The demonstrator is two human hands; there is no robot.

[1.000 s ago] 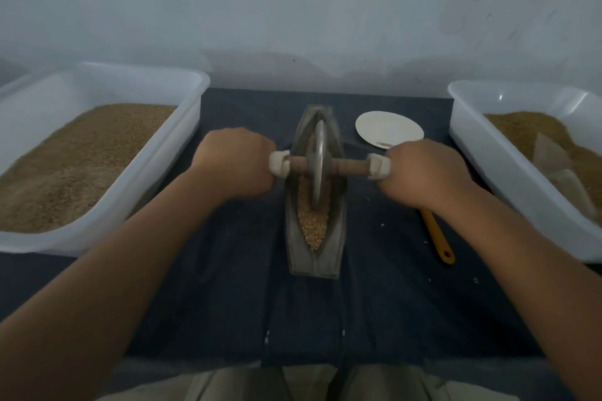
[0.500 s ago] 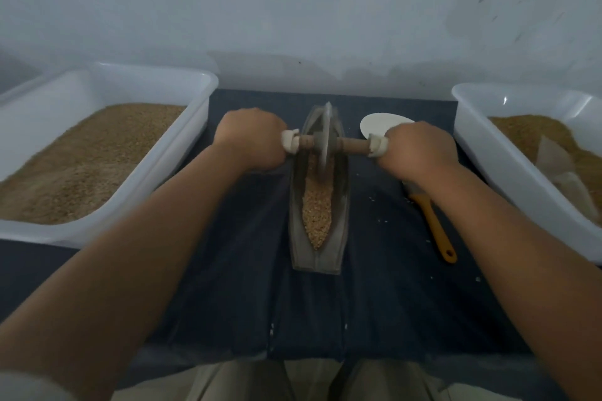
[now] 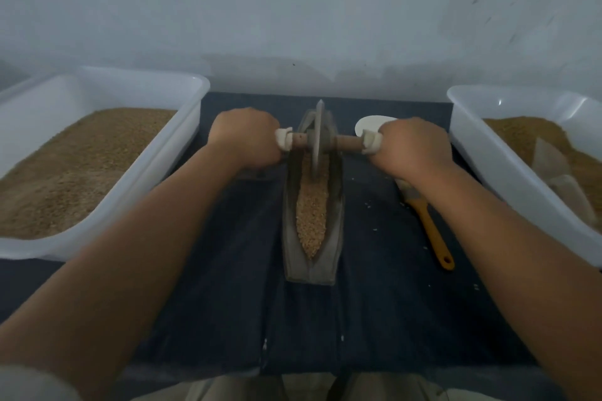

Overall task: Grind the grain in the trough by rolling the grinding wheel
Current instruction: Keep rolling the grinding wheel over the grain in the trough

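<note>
Now my left grip (image 3: 244, 140) is clenched around the left end of the brown wooden axle (image 3: 348, 142), and my right grip (image 3: 413, 146) is clenched around its right end. A white wrapping shows beside each fist. The axle passes through the thin grey metal grinding wheel (image 3: 317, 137), which stands upright on its edge in the far part of the long grey boat-shaped trough (image 3: 290, 221). This trough lies on the dark blue cloth worktop (image 3: 391, 303), between my two forearms. The pale brown grain (image 3: 311, 208) fills the channel from the wheel to the near pointed end.

On the left stands a white plastic tub (image 3: 182, 140) with brown meal inside, and on the right a second white tub (image 3: 482, 153). A brush with an orange handle (image 3: 430, 228) lies between the trough and the second tub, partly under my right wrist. A round white plate (image 3: 368, 124) lies beyond my right grip, partly hidden.
</note>
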